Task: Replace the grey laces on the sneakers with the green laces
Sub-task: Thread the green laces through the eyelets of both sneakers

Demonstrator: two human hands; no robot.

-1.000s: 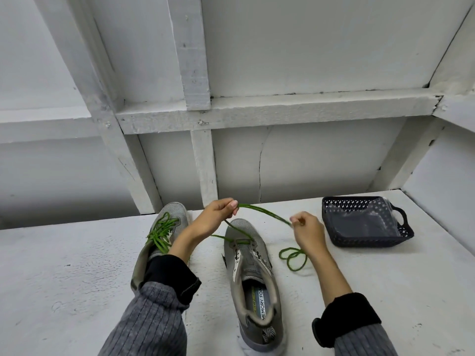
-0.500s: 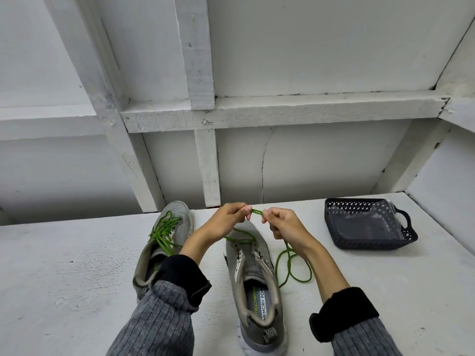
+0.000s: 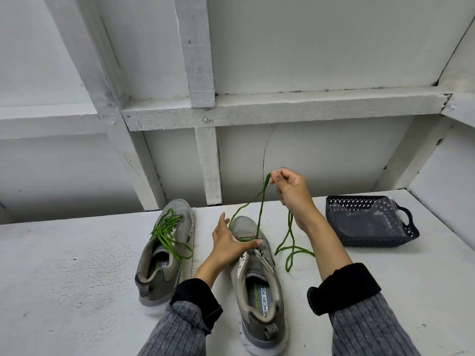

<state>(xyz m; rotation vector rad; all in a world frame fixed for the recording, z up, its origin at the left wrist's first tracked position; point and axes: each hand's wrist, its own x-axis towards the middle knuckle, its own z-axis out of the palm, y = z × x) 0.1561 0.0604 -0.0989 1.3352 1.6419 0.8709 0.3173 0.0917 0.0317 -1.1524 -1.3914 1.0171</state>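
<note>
Two grey sneakers stand on the white table, toes pointing away from me. The left sneaker [image 3: 164, 255] carries a loosely threaded green lace [image 3: 167, 231]. The right sneaker [image 3: 257, 281] has a second green lace [image 3: 261, 209] running through its front eyelets. My left hand [image 3: 228, 242] presses flat on the right sneaker's toe area with straight fingers and the thumb across the tongue. My right hand [image 3: 290, 191] is raised above the toe and pinches both strands of that lace, pulling them upward. The lace's loose ends [image 3: 290, 249] trail onto the table to the right of the shoe.
A black perforated basket [image 3: 408, 236] with a clear plastic bag inside sits at the right of the table. White wooden framing and a wall [image 3: 205, 160] rise directly behind the sneakers. Bare table [image 3: 64, 278] lies to the left and in front.
My right hand has lifted up and away with the lace, drawing it taut above the shoe. My left hand let go of the lace and dropped onto the right sneaker's toe.
</note>
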